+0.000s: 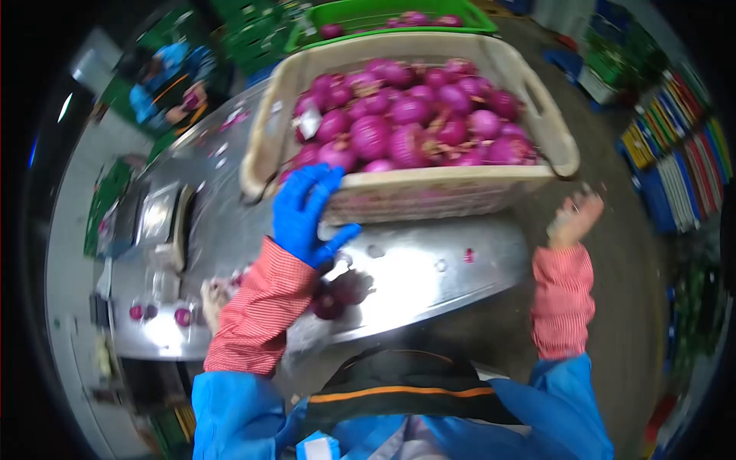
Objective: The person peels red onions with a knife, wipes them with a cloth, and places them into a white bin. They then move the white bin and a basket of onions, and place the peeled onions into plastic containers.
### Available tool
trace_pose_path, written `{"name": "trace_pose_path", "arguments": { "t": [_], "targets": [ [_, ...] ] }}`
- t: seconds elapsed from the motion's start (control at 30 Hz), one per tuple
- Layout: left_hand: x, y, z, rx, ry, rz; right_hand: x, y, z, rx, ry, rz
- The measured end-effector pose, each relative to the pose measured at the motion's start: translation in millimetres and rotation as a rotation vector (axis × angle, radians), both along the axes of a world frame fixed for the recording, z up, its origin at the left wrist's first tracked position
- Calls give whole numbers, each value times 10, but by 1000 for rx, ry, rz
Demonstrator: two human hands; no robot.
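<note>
My left hand (308, 215), in a blue glove, is at the near left corner of a large cream plastic crate (445, 184). Its fingers are spread over the near rim and it grips nothing. Peeled red onions (410, 146) fill the crate, with bits of dry skin among them. My right hand (575, 216), bare and slightly blurred, hangs off the crate's right front corner, its fingers loosely bent with nothing visible in them. Below my left forearm, several dark red onions (341, 295) lie on the steel table (429, 261), partly hidden by the sleeve.
Behind the crate stands a green crate (391, 14) with more onions. A scale-like device (161, 218) sits on the table at left, with loose onions (182, 317) nearby. A co-worker (169, 84) handles an onion at the far left. Coloured stacked crates (678, 146) line the right.
</note>
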State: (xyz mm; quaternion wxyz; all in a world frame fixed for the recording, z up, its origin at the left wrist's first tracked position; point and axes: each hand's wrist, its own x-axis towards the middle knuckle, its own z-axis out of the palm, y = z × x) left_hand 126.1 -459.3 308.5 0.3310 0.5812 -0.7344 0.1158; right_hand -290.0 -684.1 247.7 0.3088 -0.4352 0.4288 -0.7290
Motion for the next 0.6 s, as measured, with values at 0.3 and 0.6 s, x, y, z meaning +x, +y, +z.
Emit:
{"name": "trace_pose_path", "arguments": {
  "t": [0.3, 0.6],
  "targets": [
    [680, 2327, -1390, 351, 440, 686, 864, 1991, -646, 238, 721, 587],
    [1732, 3089, -1849, 209, 395, 1161, 2414, 2522, -528, 297, 1223, 954]
  ]
}}
